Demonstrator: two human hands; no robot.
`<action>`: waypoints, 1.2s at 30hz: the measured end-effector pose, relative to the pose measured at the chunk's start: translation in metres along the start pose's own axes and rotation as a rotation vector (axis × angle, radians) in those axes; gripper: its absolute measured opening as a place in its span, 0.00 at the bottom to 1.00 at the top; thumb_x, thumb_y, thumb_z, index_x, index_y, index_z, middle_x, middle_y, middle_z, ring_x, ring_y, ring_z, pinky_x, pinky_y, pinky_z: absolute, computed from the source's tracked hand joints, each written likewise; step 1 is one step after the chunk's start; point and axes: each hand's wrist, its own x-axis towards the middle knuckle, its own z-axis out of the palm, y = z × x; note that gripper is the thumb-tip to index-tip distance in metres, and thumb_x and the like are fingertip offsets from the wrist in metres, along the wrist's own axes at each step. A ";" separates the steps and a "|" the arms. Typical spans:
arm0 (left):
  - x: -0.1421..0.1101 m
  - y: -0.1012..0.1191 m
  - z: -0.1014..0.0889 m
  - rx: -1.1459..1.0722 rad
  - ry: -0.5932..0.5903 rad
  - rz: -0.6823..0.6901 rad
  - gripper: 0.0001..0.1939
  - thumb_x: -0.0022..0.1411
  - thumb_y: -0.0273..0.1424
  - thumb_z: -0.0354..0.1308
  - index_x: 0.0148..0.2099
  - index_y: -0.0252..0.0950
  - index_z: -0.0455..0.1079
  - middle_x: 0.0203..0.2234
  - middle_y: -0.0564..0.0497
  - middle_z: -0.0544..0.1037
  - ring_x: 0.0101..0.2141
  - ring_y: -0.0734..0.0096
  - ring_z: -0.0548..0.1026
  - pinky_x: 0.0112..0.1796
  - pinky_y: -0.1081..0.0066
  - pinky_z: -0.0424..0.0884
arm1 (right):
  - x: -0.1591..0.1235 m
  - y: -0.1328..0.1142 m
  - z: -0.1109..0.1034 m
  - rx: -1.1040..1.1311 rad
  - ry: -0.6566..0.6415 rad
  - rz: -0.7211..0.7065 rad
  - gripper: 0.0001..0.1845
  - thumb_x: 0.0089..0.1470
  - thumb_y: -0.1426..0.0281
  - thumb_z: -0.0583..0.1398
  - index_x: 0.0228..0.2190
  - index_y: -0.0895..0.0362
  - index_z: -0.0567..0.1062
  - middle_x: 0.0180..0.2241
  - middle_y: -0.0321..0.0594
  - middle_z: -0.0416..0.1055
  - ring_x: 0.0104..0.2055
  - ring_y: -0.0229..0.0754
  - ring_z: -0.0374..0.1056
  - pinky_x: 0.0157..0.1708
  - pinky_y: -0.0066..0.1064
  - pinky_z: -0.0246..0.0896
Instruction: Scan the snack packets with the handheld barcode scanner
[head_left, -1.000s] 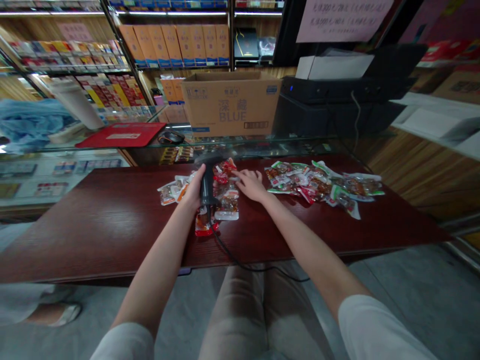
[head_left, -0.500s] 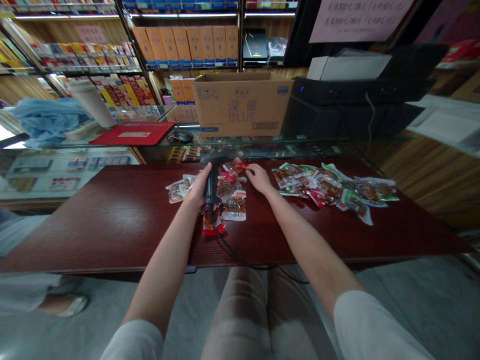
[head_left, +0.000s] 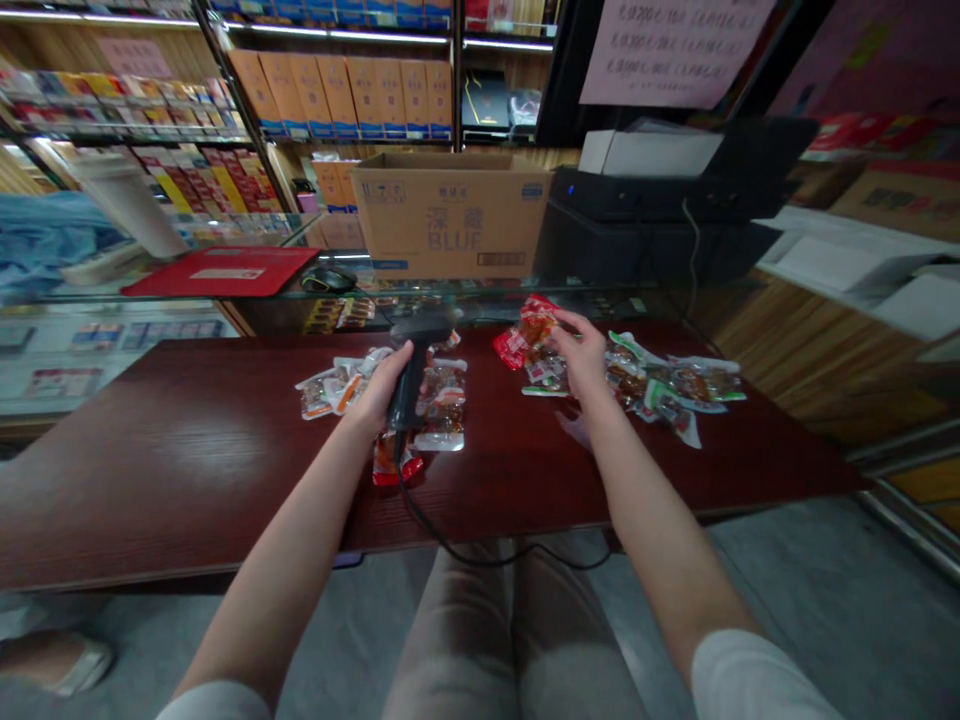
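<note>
My left hand (head_left: 381, 390) grips the handle of a black corded barcode scanner (head_left: 414, 360) over a small heap of snack packets (head_left: 439, 400) on the dark red table (head_left: 225, 450). My right hand (head_left: 583, 352) is lifted above the table and pinches a red snack packet (head_left: 525, 335). It hovers at the left edge of a second heap of red and green snack packets (head_left: 667, 385). The scanner's cable (head_left: 450, 540) runs off the table's front edge toward my lap.
A glass counter (head_left: 525, 290) behind the table carries a cardboard box (head_left: 446, 215), a black mouse (head_left: 328, 279), a red mat (head_left: 221, 270) and a black printer (head_left: 660, 195). Shelves of boxed goods (head_left: 345, 90) fill the back. Someone's sandalled foot (head_left: 52, 660) shows at lower left.
My right hand has picked a red packet out of the left heap and carried it right, to the edge of the other heap. My left hand stays on the scanner.
</note>
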 end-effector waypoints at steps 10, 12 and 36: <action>0.003 -0.011 0.003 0.072 -0.050 0.023 0.27 0.59 0.53 0.61 0.42 0.31 0.74 0.17 0.51 0.73 0.17 0.73 0.69 0.17 0.76 0.63 | 0.000 -0.001 0.001 0.467 -0.035 0.395 0.14 0.51 0.54 0.58 0.28 0.52 0.70 0.31 0.38 0.75 0.38 0.44 0.71 0.43 0.41 0.72; 0.004 -0.012 0.000 0.084 -0.072 0.019 0.28 0.60 0.53 0.61 0.43 0.30 0.74 0.18 0.50 0.73 0.17 0.73 0.69 0.17 0.76 0.62 | -0.003 -0.002 0.002 0.544 -0.018 0.381 0.18 0.53 0.50 0.56 0.26 0.52 0.69 0.28 0.39 0.73 0.37 0.44 0.71 0.41 0.41 0.72; -0.008 -0.016 0.023 0.188 -0.220 -0.010 0.29 0.53 0.58 0.63 0.31 0.35 0.69 0.16 0.51 0.72 0.16 0.73 0.67 0.18 0.73 0.61 | -0.016 -0.016 0.018 0.724 -0.174 0.498 0.17 0.60 0.53 0.55 0.34 0.53 0.73 0.29 0.36 0.75 0.23 0.37 0.61 0.26 0.31 0.63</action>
